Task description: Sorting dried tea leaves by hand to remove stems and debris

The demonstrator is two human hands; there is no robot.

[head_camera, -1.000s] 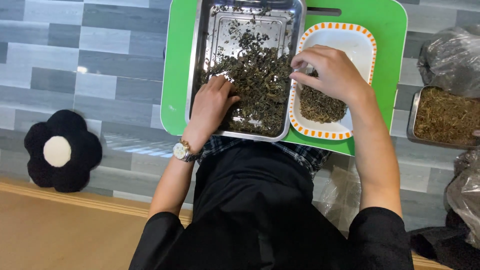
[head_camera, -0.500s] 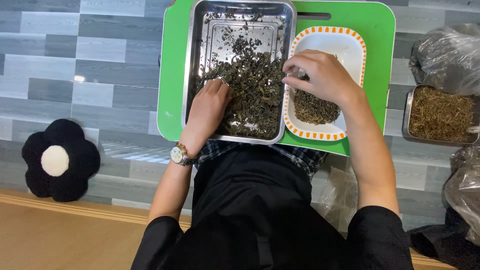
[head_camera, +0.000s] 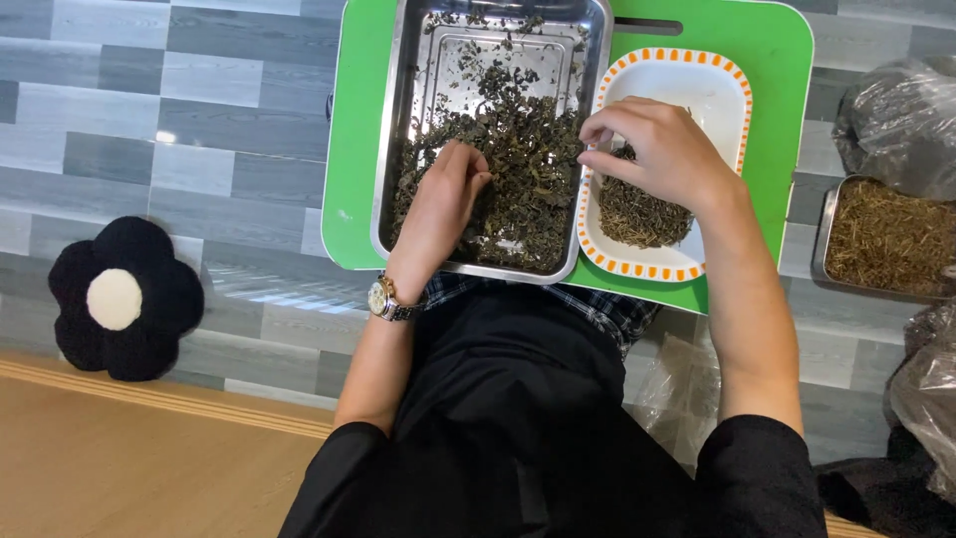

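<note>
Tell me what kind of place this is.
Probably a home floor used for sorting dried leaves: grey plank flooring, a flower-shaped cushion, and a green lap tray holding a steel pan.

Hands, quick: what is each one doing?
Left hand: loosely curled, fingers in dark dried leaves inside the steel tray.
Right hand: fingertips pinched together; contents cannot be told.

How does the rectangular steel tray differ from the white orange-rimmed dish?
The rectangular steel tray is bare shiny metal, larger and deeper; the white orange-rimmed dish is smaller and shallower. The tray holds coarse dark leaves, with the left hand in them; the dish holds a finer, smaller pile under the right hand. Both sit on the green board.
</note>
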